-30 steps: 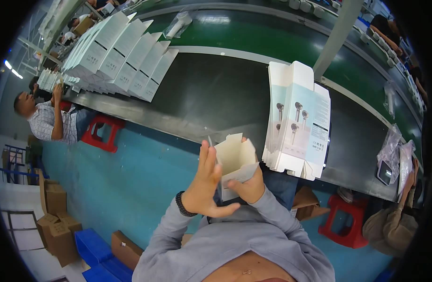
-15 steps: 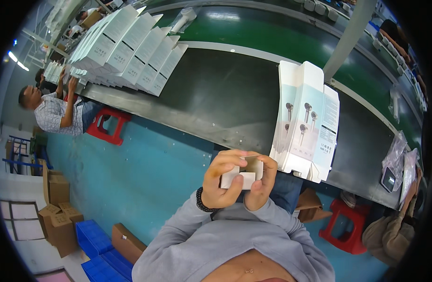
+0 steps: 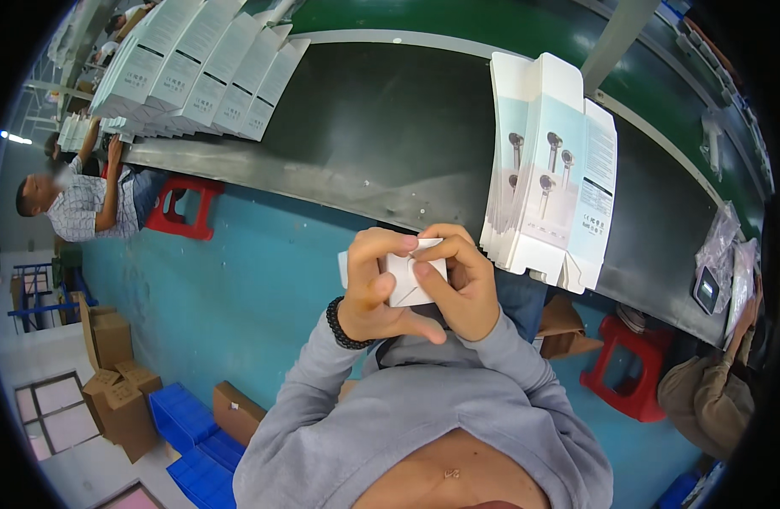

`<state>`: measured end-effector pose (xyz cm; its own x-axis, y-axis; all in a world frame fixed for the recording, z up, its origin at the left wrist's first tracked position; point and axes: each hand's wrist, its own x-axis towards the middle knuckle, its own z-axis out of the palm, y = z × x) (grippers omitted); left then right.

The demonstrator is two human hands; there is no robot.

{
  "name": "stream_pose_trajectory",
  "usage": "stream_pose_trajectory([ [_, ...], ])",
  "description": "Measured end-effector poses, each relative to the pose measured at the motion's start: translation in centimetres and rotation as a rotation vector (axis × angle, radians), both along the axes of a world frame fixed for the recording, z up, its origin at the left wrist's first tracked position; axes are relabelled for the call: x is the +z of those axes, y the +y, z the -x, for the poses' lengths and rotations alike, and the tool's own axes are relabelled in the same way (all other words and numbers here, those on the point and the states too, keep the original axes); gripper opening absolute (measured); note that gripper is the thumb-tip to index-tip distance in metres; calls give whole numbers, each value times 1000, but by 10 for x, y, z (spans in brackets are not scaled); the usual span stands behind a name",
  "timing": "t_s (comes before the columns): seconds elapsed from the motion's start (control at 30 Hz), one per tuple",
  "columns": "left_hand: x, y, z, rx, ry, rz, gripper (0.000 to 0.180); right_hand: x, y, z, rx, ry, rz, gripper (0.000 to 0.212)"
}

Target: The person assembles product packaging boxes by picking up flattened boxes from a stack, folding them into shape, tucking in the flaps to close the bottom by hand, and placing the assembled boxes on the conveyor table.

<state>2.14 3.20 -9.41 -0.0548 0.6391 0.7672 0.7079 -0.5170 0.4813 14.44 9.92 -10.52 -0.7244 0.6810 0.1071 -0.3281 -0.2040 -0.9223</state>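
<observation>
Between my two hands, just off the bench's front edge, is a small white cardboard box (image 3: pixel 404 289) with one end facing me. My left hand (image 3: pixel 373 293) grips its left side, thumb stretched below the box. With its thumb and fingers, my right hand (image 3: pixel 465 284) presses on the end flaps, which lie folded over the opening. The far part of the box is hidden behind my fingers. Close by on the right, a stack of flat printed cartons (image 3: pixel 547 187) lies on the dark bench (image 3: pixel 364 110).
Several rows of white cartons (image 3: pixel 195 76) stand at the bench's far left, near a seated person (image 3: pixel 84 199). Plastic bags (image 3: pixel 719 242) and a small dark device (image 3: pixel 706 290) lie at the right end. Red stools (image 3: pixel 628 373), brown boxes (image 3: pixel 123 403) and blue crates (image 3: pixel 186 420) are on the floor.
The box end was open with flaps standing up; now the flaps are folded over it. My right thumb and fingers have moved onto that end. The view has shifted a little.
</observation>
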Motion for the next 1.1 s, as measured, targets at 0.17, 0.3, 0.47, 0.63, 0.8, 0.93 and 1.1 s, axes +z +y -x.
stream_pose_trajectory([
  [0.17, -2, 1, -2, 1, 3, 2, 106, -4, -4, 4, -57, 33, 51, 15],
  [0.3, 0, 0, 0, 7, 39, 20, 105, -9, -5, 6, -50, 29, 0, 23],
  [0.47, 4, -7, 1, 83, -45, -5, 104, -10, -6, 6, 53, 114, 87, 61],
  [0.63, 41, -15, 24, -96, 84, 323, 88, -10, -1, -3, 79, -265, -482, 93],
  [0.8, 147, -68, 62, -80, 230, 767, 56, 39, -1, -4, 185, 127, -680, 78],
  [0.93, 133, -98, 104, 173, -103, 254, 60, 55, 21, -37, -5, 218, -931, 74],
  [1.1, 19, -31, 138, 349, -577, 20, 54, 62, 41, -75, -410, -278, -1195, 60],
])
